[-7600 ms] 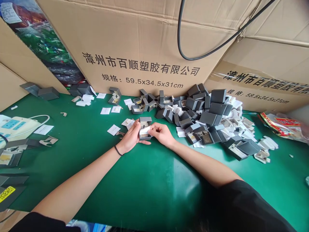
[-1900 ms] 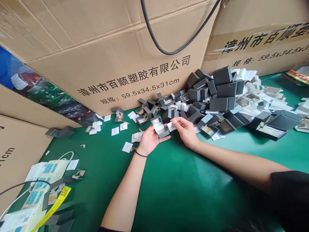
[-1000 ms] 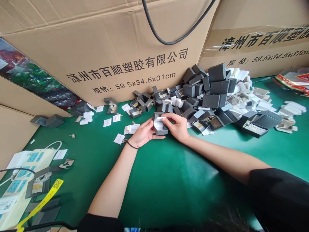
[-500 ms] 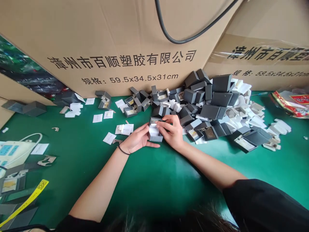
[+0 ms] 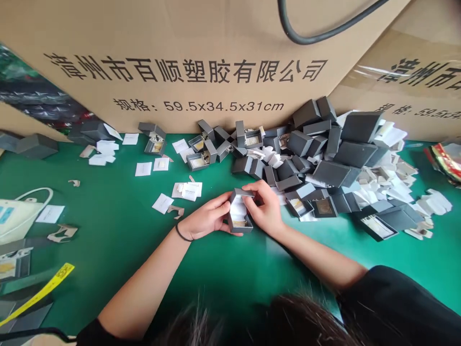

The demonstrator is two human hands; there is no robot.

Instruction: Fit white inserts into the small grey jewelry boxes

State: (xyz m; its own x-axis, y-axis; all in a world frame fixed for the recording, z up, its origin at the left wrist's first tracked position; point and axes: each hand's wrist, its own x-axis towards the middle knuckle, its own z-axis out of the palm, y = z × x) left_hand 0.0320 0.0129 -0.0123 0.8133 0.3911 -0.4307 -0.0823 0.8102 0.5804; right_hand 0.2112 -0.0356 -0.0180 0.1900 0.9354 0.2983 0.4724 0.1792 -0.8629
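Observation:
A small dark grey hinged box [image 5: 240, 226] is held up between my two hands, its lid raised. Its inside is white, with something yellowish low down in it. My left hand [image 5: 209, 216] wraps round the left side and base, the thumb against the box's edge. On the right, my right hand [image 5: 265, 206] has its fingers closed on the lid's upper right. Just left of my left hand lie white cards [image 5: 189, 191] and a torn beige paper piece [image 5: 176, 211] on the green table [image 5: 126, 259].
A heap of dark grey boxes [image 5: 336, 175], some open, fills the right side, with crumpled white paper pieces [image 5: 391, 180] beside it. Large cardboard cartons [image 5: 201, 29] stand behind. At left are a white device [image 5: 18, 216] and a yellow strip [image 5: 43, 293].
The view has shifted. The held box has tipped and its lid now stands up with the white inside showing. My right fingers have moved from inside the box to its lid edge.

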